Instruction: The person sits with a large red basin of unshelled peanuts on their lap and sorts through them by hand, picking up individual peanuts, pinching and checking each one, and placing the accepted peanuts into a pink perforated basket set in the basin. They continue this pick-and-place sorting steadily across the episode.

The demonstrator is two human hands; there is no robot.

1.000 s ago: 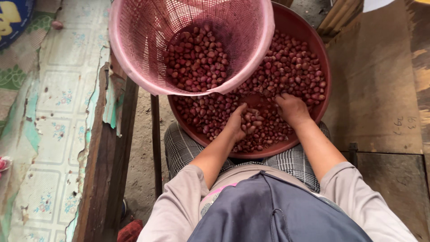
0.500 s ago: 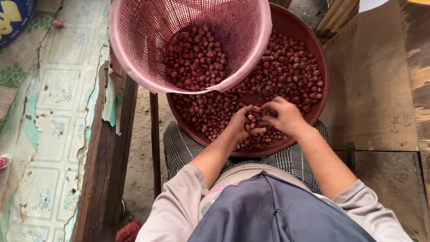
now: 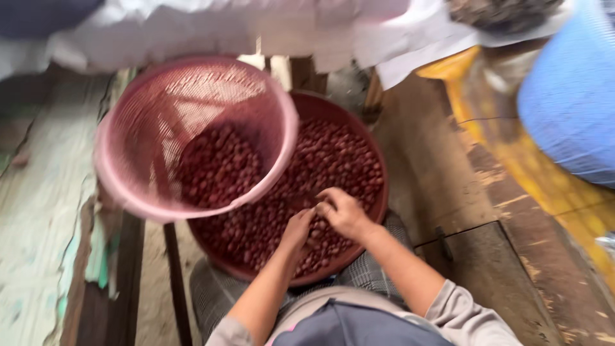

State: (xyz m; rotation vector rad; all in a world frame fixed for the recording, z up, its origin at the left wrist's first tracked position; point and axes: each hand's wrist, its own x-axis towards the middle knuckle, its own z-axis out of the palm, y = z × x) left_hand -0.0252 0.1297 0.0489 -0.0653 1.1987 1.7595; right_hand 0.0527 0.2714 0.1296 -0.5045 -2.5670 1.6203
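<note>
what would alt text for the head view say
Seen from above, a person's left hand and right hand meet over small reddish-brown nuts in a dark red basin. A pink mesh basket of the same nuts leans on its left rim.

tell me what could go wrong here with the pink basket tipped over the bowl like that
The pink basket sits tilted on the rim of the red bowl, so it may slide or tip and spill its small red fruits. The bowl looks to rest on the person's lap, and both the left hand and right hand are busy in the pile, so neither steadies it.
</note>
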